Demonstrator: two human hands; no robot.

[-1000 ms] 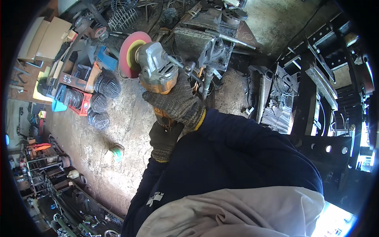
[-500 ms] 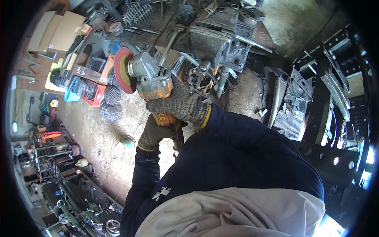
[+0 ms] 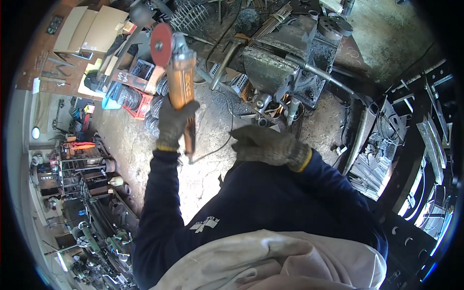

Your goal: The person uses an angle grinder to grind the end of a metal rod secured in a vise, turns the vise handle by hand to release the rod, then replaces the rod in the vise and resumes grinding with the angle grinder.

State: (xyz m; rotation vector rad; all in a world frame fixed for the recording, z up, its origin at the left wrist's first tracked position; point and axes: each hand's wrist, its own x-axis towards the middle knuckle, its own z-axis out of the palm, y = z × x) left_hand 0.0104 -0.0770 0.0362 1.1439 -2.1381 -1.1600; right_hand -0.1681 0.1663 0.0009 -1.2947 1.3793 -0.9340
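Note:
My left hand (image 3: 175,123), in a grey-brown knit glove with a yellow cuff edge, is wrapped round the rear of an angle grinder (image 3: 181,84). The grinder has an orange body and a grey head, and points away from me with its reddish disc (image 3: 161,45) at the far left side. A dark cord (image 3: 212,152) curves from its tail end. Apart from the tool, my right hand (image 3: 270,146) hovers in front of my body, gloved the same way, fingers stretched toward the left and nothing visible in them.
Beyond my right hand stands a heavy bench vise (image 3: 273,65) with a long bar handle. A hammer (image 3: 224,65) lies left of it. Wire coils and a red crate (image 3: 141,106) sit on the floor at left. Metal strips (image 3: 369,171) are piled at right.
My right hand has let go of the grinder and moved right. In my left hand the grinder has swung upright and farther away. The view has shifted, so the surroundings appear farther right.

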